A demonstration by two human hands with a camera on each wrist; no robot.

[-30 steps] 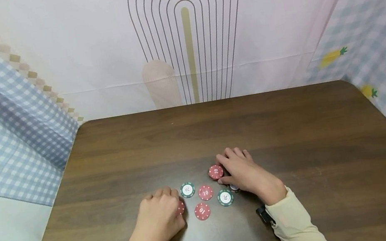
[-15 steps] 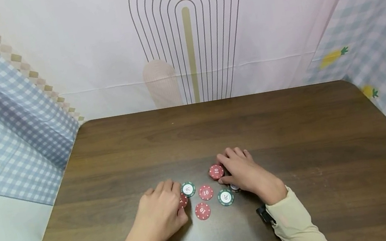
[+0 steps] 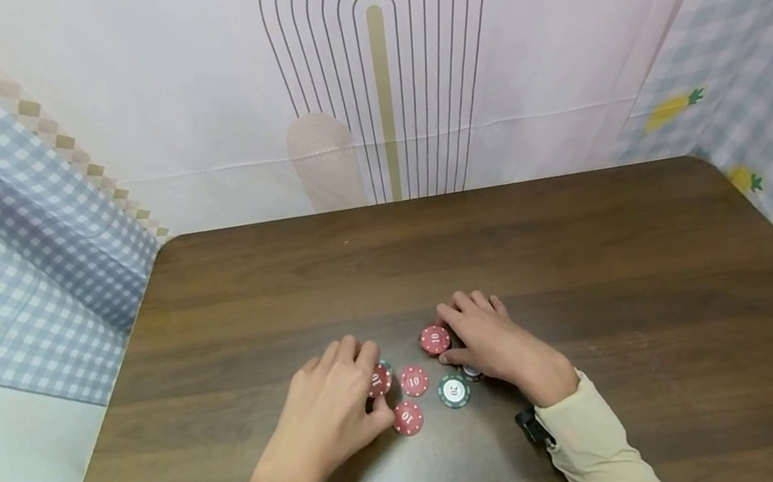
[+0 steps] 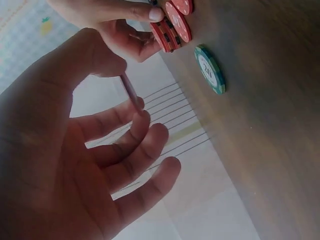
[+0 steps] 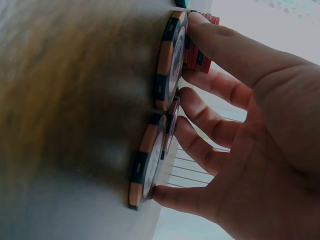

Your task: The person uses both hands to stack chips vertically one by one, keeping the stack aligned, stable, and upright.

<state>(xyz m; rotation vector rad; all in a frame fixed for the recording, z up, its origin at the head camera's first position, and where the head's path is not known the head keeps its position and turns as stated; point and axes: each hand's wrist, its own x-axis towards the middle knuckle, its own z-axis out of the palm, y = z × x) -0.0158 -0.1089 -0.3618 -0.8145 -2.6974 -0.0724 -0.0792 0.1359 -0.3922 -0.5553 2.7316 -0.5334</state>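
My left hand [image 3: 374, 390] pinches a red 10 chip [image 3: 379, 379] between thumb and forefinger, held just over a green chip [image 3: 385, 366] that it mostly hides. In the left wrist view the pinched chip [image 4: 132, 95] shows edge-on in my left hand [image 4: 127, 87], above the green 20 chip [image 4: 210, 70]. My right hand [image 3: 457, 339] rests cupped over several chips beside a short red stack [image 3: 435, 339]. In the right wrist view its fingers [image 5: 210, 125] lie on flat dark-and-orange-edged chips [image 5: 170, 60].
Loose on the brown table [image 3: 587, 260] between the hands lie two red 10 chips [image 3: 415, 381] [image 3: 408, 418] and a green 20 chip [image 3: 453, 390]. Patterned cloth hangs behind and at both sides.
My left hand has moved forward and right, lifting the red chip from beneath it and carrying it over the left green chip. The right hand has stayed put.
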